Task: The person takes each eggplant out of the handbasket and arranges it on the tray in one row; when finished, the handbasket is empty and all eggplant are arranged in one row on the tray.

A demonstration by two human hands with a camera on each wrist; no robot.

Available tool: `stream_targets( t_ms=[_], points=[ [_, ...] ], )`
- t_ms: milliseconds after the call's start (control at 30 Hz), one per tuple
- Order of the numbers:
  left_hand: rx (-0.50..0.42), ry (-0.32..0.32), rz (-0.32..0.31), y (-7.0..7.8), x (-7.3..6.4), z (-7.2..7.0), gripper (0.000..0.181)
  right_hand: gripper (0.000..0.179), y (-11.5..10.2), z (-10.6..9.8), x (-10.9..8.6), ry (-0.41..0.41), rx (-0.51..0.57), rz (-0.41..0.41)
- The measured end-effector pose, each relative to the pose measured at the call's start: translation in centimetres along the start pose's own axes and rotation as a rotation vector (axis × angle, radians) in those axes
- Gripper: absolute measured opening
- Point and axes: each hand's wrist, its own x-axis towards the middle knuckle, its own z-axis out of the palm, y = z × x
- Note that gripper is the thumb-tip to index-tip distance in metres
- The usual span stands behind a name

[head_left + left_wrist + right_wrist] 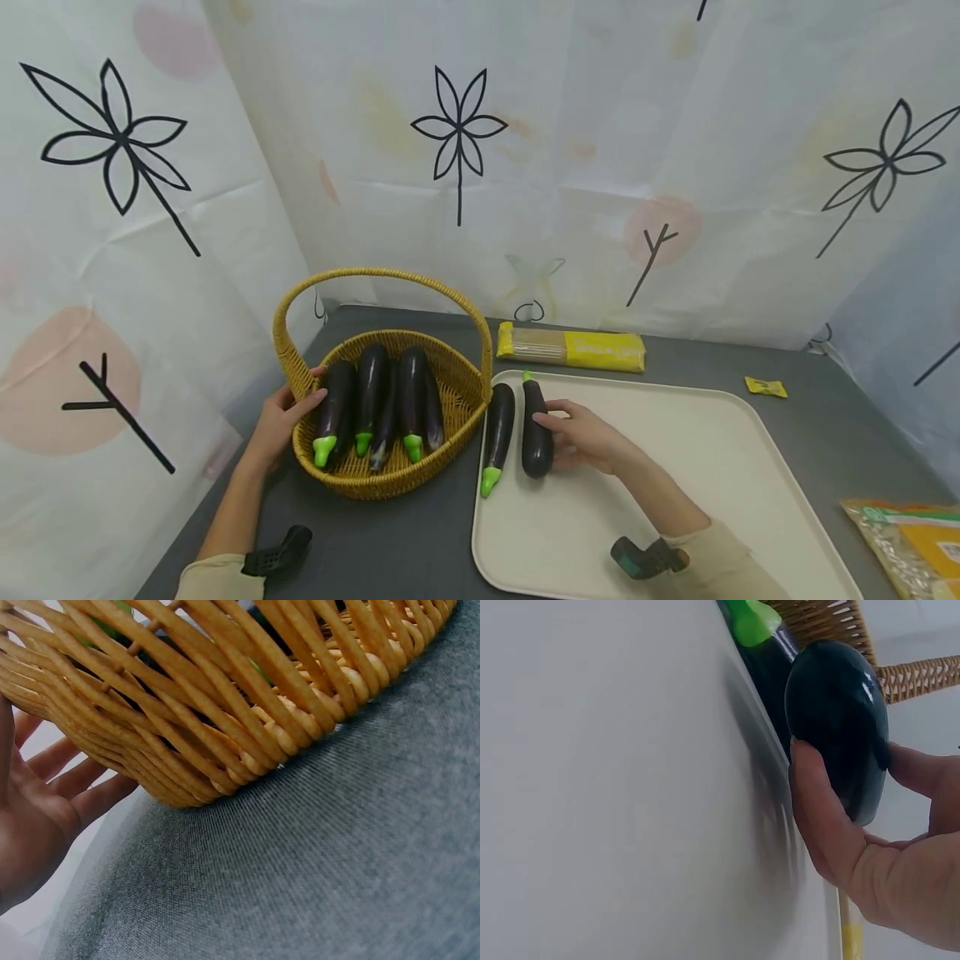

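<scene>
A wicker basket [372,486] with a tall handle holds several dark eggplants [371,387] with green caps. My left hand [279,421] grips its left side, the thumb over the rim; in the left wrist view the fingers [101,799] lie against the outside of the weave. My right hand [588,437] holds one eggplant [537,433] between thumb and fingers, above the cream tray [637,517]. In the right wrist view this eggplant [840,712] shows its rounded end toward the camera. Another eggplant [498,425] lies at the tray's left edge, beside the basket.
A yellow pack of noodles [603,350] lies behind the tray. To the right are a small yellow packet [765,387] and, near the front, a clear and orange bag [911,546]. A patterned curtain [555,192] hangs around the grey table [375,550].
</scene>
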Motion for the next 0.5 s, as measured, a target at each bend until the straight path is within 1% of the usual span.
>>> stream_targets(
  t_ms=[200,333,500],
  points=[
    [-0.011,-0.005,0.016,0.1,0.1,0.1,0.050,0.058,0.3,0.8,0.6,0.036,-0.055,-0.006],
    [-0.016,-0.006,0.024,-0.1,0.1,0.0,0.049,0.057,0.2,1.3,0.8,0.049,-0.064,-0.015],
    [-0.022,-0.006,0.020,-0.2,0.1,-0.1,0.049,0.054,0.0,1.9,0.7,0.075,-0.087,-0.019]
  ],
)
